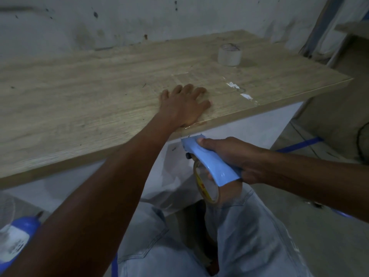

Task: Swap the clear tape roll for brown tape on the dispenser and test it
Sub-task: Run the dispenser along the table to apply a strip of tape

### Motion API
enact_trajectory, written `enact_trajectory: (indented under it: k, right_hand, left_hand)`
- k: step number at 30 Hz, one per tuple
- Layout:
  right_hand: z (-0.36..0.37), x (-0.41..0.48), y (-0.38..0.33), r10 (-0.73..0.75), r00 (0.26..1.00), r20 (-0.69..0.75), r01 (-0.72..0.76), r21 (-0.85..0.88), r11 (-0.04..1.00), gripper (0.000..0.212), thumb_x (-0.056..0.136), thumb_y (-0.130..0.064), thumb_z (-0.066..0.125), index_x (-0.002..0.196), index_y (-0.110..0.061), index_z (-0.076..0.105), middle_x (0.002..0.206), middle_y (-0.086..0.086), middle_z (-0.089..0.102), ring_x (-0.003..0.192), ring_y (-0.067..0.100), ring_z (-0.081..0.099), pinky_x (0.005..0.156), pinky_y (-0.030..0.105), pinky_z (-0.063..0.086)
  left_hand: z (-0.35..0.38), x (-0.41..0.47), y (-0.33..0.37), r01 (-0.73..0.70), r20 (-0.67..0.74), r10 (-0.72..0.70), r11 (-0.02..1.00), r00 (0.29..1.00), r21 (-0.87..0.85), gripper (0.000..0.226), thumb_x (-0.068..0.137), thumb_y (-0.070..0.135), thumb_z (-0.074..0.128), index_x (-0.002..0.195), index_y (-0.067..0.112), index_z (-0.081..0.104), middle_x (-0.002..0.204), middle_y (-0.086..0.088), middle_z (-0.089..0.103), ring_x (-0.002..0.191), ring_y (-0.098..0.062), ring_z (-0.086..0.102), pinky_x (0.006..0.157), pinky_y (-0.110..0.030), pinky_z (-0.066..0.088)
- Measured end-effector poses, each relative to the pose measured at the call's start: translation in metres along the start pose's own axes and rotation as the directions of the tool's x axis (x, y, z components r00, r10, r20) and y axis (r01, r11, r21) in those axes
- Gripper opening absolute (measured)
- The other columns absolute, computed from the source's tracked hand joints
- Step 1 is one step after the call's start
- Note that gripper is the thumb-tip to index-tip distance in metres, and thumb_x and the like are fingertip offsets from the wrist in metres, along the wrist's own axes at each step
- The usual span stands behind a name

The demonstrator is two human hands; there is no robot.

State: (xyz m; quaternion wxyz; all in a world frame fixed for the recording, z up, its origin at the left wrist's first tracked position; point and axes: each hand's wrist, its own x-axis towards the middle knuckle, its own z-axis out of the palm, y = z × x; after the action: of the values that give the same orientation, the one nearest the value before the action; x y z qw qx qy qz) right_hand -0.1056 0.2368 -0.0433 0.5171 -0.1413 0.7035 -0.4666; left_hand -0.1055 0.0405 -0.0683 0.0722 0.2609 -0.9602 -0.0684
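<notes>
**Test pull at the table edge**

Pinning down with the left hand (pixel 183 105), flat on the wooden tabletop (pixel 79 92) near its front edge, fingers straight and spread, curled round nothing. Probably anchoring a strip of tape: a glossy streak (pixel 192 125) showing at the heel of the palm, reaching to the edge. Colour of that strip impossible to tell against the wood grain.

Gripping the blue tape dispenser (pixel 211 162) in the right hand (pixel 235 156), fingers wrapped under the handle, thumb lying along the top. Held just below and in front of the table edge, toothed end (pixel 191 140) tipped up toward the streak, likely angled that way to tear the tape against the blade.

Mounted on the dispenser, hanging under the handle above the knees: a roll (pixel 205 188) with a tan, translucent rim and a yellow-and-red printed core. Looks like the brown tape, though unsure in such dim light.

Standing on end at the far right of the tabletop, well apart from both hands: a pale, whitish roll (pixel 229 55), most likely the clear one, parked out of the way. Judging by that: swap done, test under way.

Also on the tabletop, between hand and pale roll: white scraps of residue (pixel 232 84).
</notes>
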Motion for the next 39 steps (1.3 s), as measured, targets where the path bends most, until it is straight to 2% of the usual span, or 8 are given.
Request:
enact_trajectory:
  k: [5,9,21,27,31,35,37,39]
  right_hand:
    - [-0.006,-0.012,-0.010,-0.002,1.000,-0.005,0.002,0.022,1.000,0.036,0.098,-0.032,0.061,0.081,0.000,0.062,0.048,0.012,0.064,0.035,0.018,0.060,0.036,0.022,0.050]
    - [-0.014,-0.020,-0.021,-0.004,1.000,0.009,0.003,0.048,0.999,0.037,0.097,-0.031,0.060,0.075,-0.001,0.064,0.048,0.012,0.063,0.034,0.018,0.058,0.035,0.021,0.048]
    - [-0.031,-0.027,-0.057,-0.090,0.996,0.020,0.089,0.066,0.994,0.034,0.091,-0.034,0.067,0.089,0.000,0.064,0.055,0.013,0.064,0.041,0.022,0.060,0.039,0.026,0.051]
    - [-0.041,-0.014,-0.070,-0.101,0.989,0.113,0.091,0.086,0.992,0.024,0.082,-0.021,0.065,0.085,0.002,0.071,0.069,0.018,0.069,0.052,0.027,0.064,0.052,0.030,0.053]
    - [-0.049,0.004,-0.093,-0.237,0.967,0.094,0.229,0.089,0.969,0.022,0.071,-0.007,0.061,0.086,0.002,0.074,0.079,0.018,0.072,0.061,0.027,0.065,0.061,0.031,0.051]
    - [-0.049,0.035,-0.122,-0.501,0.865,-0.003,0.497,-0.133,0.858,0.031,0.070,-0.007,0.069,0.101,-0.006,0.073,0.082,0.012,0.072,0.066,0.029,0.068,0.056,0.038,0.056]
    - [-0.045,0.064,-0.137,-0.668,0.740,-0.079,0.593,-0.393,0.703,0.031,0.069,-0.015,0.073,0.099,-0.013,0.073,0.086,0.006,0.076,0.075,0.027,0.073,0.066,0.042,0.059]
    - [-0.039,0.093,-0.147,-0.792,0.604,-0.089,0.579,-0.634,0.512,0.030,0.071,-0.021,0.073,0.100,-0.015,0.073,0.088,0.003,0.076,0.082,0.024,0.071,0.068,0.034,0.055]
  left_hand:
    - [0.000,0.009,-0.007,0.080,-0.018,-0.080,0.997,0.997,0.012,0.065,0.096,0.068,0.027,0.152,0.035,0.034,0.164,0.001,0.031,0.150,-0.026,0.026,0.117,-0.064,0.010]
    - [-0.004,0.021,-0.023,0.203,-0.010,-0.203,0.979,0.979,-0.019,0.063,0.099,0.064,0.025,0.153,0.034,0.032,0.166,-0.001,0.026,0.153,-0.027,0.019,0.117,-0.064,0.008]
    - [-0.014,0.049,-0.053,0.265,0.012,-0.265,0.964,0.964,0.002,0.056,0.103,0.057,0.020,0.155,0.037,0.029,0.166,-0.001,0.023,0.154,-0.032,0.014,0.117,-0.067,0.008]
    - [-0.012,0.044,-0.066,0.257,-0.146,-0.263,0.965,0.954,-0.059,0.054,0.101,0.055,0.036,0.145,0.027,0.046,0.155,-0.004,0.044,0.145,-0.026,0.037,0.117,-0.056,0.019]
    - [-0.019,0.025,-0.112,0.356,-0.208,-0.364,0.931,0.908,-0.076,0.057,0.099,0.054,0.045,0.145,0.022,0.048,0.151,-0.009,0.051,0.139,-0.030,0.047,0.114,-0.050,0.032]
    - [-0.021,0.011,-0.149,0.351,-0.252,-0.352,0.935,0.902,-0.048,0.055,0.099,0.057,0.042,0.134,0.017,0.059,0.141,-0.010,0.061,0.131,-0.031,0.055,0.106,-0.048,0.044]
    - [-0.021,0.010,-0.150,0.331,-0.259,-0.331,0.943,0.908,-0.043,0.058,0.099,0.058,0.039,0.130,0.015,0.061,0.137,-0.010,0.063,0.128,-0.030,0.057,0.103,-0.046,0.046]
    - [-0.021,0.010,-0.146,0.318,-0.260,-0.314,0.948,0.913,-0.025,0.054,0.100,0.056,0.039,0.127,0.015,0.061,0.135,-0.009,0.064,0.127,-0.031,0.057,0.103,-0.046,0.046]
